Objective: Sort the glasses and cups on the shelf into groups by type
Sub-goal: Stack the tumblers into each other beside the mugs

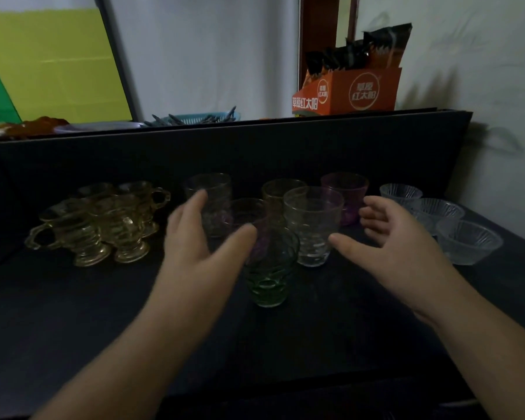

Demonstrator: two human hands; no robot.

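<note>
Sort looks nearly done — amber cups [103,219] left of tumblers [312,225], clear bowls [446,219] right; left hand [200,241] and right hand [397,237] spread, empty, flanking tumblers.

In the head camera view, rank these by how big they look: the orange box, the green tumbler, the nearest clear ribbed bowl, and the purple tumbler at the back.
1. Orange box, clearly largest.
2. Green tumbler and nearest clear ribbed bowl look alike; not ranked.
3. Purple tumbler, smallest, though it stands farther back and is partly hidden.

Head view — close, looking down at shelf [73,298].
</note>
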